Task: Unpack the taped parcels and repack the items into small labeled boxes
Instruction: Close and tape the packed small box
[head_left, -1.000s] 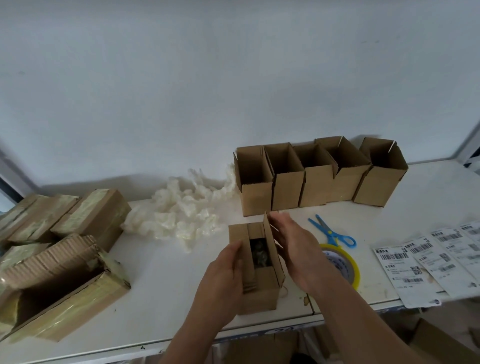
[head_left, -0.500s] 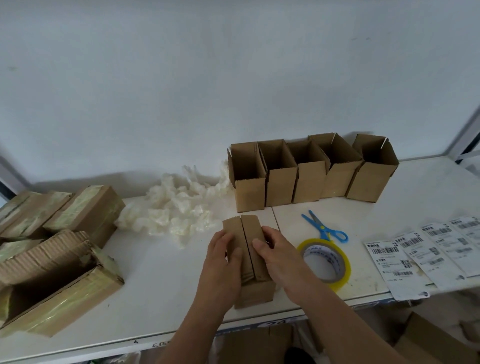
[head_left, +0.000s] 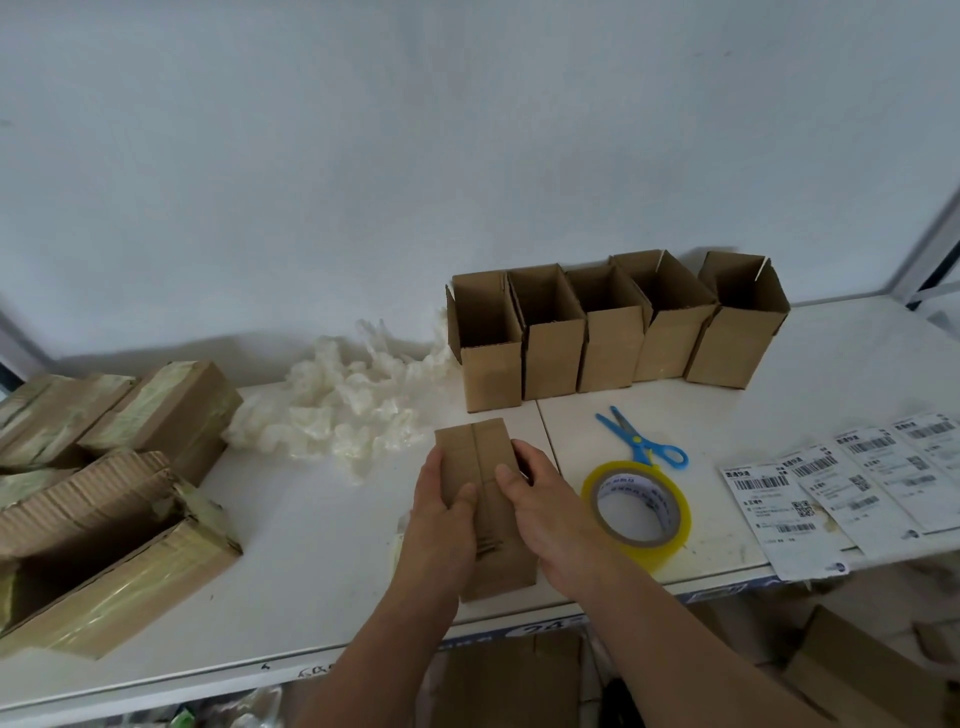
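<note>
A small brown cardboard box (head_left: 480, 457) stands near the table's front edge with its two top flaps folded flat and meeting in a seam. My left hand (head_left: 441, 525) grips its left side, thumb pressing on the left flap. My right hand (head_left: 540, 514) grips the right side, thumb on the right flap. Whatever lies inside is hidden. A roll of yellow-rimmed clear tape (head_left: 636, 506) lies just right of my right hand, with blue scissors (head_left: 641, 439) behind it. Shipping labels (head_left: 831, 493) lie at the right edge.
Several open small boxes (head_left: 613, 332) stand in a row against the wall. White crumpled packing plastic (head_left: 353, 405) is heaped behind-left of the held box. Taped parcels (head_left: 156, 410) and an opened one (head_left: 104, 551) fill the left. More cardboard sits below the white table (head_left: 311, 545).
The box's flaps stood open a second ago, showing an item inside; both hands have folded them down flat and now hold them closed.
</note>
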